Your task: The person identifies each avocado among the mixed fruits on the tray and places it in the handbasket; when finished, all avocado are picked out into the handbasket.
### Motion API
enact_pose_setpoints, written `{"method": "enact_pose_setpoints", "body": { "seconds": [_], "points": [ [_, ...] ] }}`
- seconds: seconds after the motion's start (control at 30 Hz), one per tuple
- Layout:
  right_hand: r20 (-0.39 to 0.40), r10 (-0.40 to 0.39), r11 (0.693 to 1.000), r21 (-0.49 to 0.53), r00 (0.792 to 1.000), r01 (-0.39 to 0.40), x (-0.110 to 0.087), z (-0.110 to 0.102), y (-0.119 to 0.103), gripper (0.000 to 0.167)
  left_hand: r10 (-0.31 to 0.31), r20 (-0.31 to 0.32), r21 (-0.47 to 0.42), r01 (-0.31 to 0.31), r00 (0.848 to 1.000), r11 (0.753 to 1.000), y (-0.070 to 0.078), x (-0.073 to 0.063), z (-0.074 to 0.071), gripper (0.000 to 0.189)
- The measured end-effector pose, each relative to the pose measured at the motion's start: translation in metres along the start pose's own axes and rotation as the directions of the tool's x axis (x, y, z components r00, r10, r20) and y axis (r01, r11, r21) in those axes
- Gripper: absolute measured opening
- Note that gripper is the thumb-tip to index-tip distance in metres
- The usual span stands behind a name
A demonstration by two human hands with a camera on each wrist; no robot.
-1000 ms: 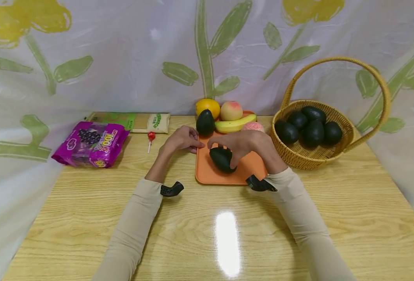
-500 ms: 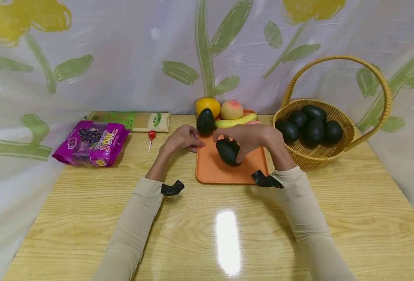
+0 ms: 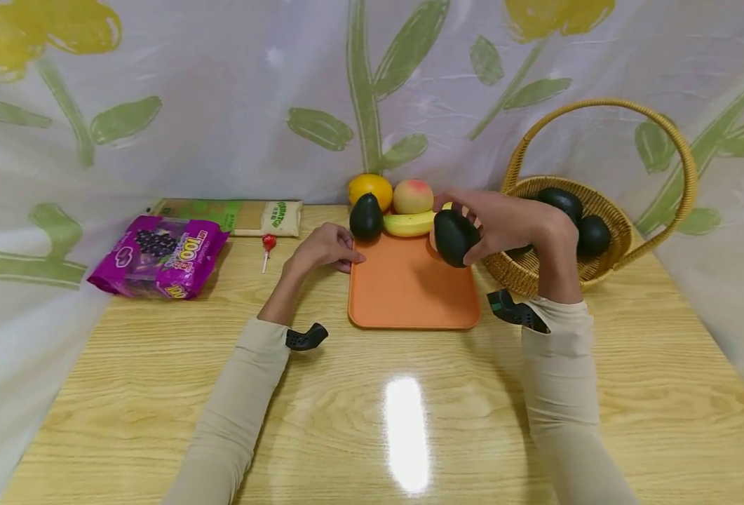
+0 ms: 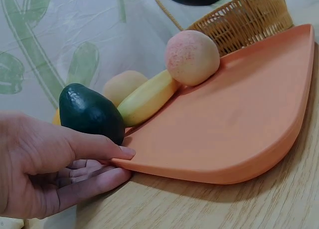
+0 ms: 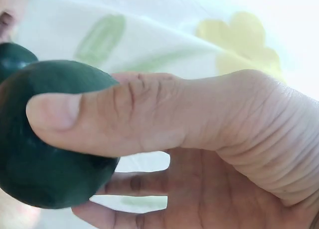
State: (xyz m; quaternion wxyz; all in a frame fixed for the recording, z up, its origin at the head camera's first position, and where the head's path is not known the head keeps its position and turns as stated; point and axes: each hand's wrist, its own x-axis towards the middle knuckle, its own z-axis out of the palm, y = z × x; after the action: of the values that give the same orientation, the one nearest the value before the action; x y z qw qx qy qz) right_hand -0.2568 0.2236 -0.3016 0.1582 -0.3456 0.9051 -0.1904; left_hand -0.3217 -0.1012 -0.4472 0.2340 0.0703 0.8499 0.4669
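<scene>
My left hand [image 3: 326,247] pinches the left rim of the orange tray [image 3: 409,294] between thumb and fingers; the left wrist view shows the thumb on top of the rim. In my right hand [image 3: 523,219] is a dark green avocado [image 3: 455,238], lifted above the tray's back right corner near the basket. The right wrist view shows the thumb pressed on this avocado [image 5: 60,174]. Along the tray's back lie another avocado [image 3: 367,218], an orange-yellow fruit [image 3: 370,191], a peach [image 3: 413,196] and a banana [image 3: 407,224]. A pinkish round fruit [image 4: 192,58] is mostly hidden in the head view.
A wicker basket [image 3: 515,275] with a tall handle holds several avocados [image 3: 594,235], partly covered by my right arm. On the left lie a purple grape-candy bag [image 3: 160,256], a red lollipop [image 3: 268,243] and a beige-green packet [image 3: 245,216]. A printed curtain [image 3: 239,105] hangs behind.
My right hand has raised the avocado off the tray and carried it right and back, toward the basket. The left hand has stayed at the tray's rim.
</scene>
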Motion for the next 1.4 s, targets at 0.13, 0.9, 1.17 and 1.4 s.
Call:
{"method": "enact_pose_setpoints", "body": {
  "seconds": [0.13,0.9,1.17,1.4],
  "points": [
    [-0.075,0.038,0.999,0.021,0.996,-0.036,-0.022,-0.01,0.008,0.079,-0.005,0.007,0.004,0.005,1.0,1.0,0.0,0.0,0.0,0.032],
    [0.107,0.474,0.876,0.043,0.874,-0.481,-0.072,-0.017,0.068,0.075,0.004,0.002,0.017,-0.004,1.0,1.0,-0.002,0.004,-0.001,0.032],
    [0.174,0.492,0.861,0.054,0.853,-0.507,-0.063,-0.007,0.09,0.049,0.014,-0.007,0.025,-0.014,1.0,1.0,-0.002,0.004,-0.001,0.033],
    [0.13,0.558,0.823,0.036,0.819,-0.567,-0.064,-0.006,0.093,0.045,0.014,-0.017,0.045,-0.013,1.0,0.999,-0.003,0.002,-0.001,0.033]
  ]
}}
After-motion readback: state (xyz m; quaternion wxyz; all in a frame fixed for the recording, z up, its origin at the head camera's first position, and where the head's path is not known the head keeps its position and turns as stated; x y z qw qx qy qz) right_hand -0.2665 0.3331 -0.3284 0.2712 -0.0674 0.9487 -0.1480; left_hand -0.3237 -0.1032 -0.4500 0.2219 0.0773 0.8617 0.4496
